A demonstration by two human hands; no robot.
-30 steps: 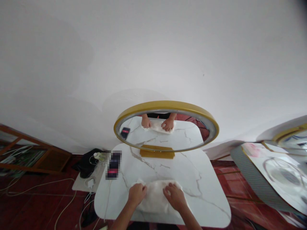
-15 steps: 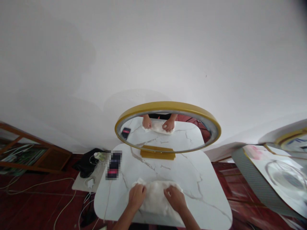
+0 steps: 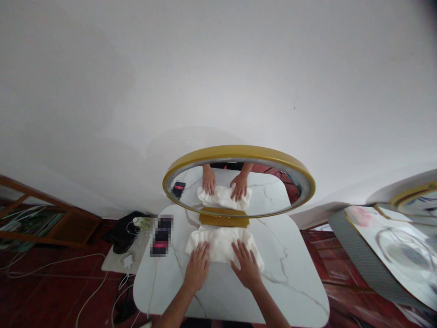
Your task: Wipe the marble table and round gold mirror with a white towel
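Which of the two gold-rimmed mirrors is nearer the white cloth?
The middle mirror, just beyond the cloth; the other mirror is at the right edge, cut off.

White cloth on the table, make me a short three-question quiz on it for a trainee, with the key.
1. True or false: the left hand and right hand are both clenched into fists.
2. Which thing stands just beyond the white cloth? (A) lamp; (B) mirror; (C) bottle.
3. Fill the gap: the table has ____ corners.
Key: 1 false, both lie outstretched on the white cloth; 2 B; 3 rounded.
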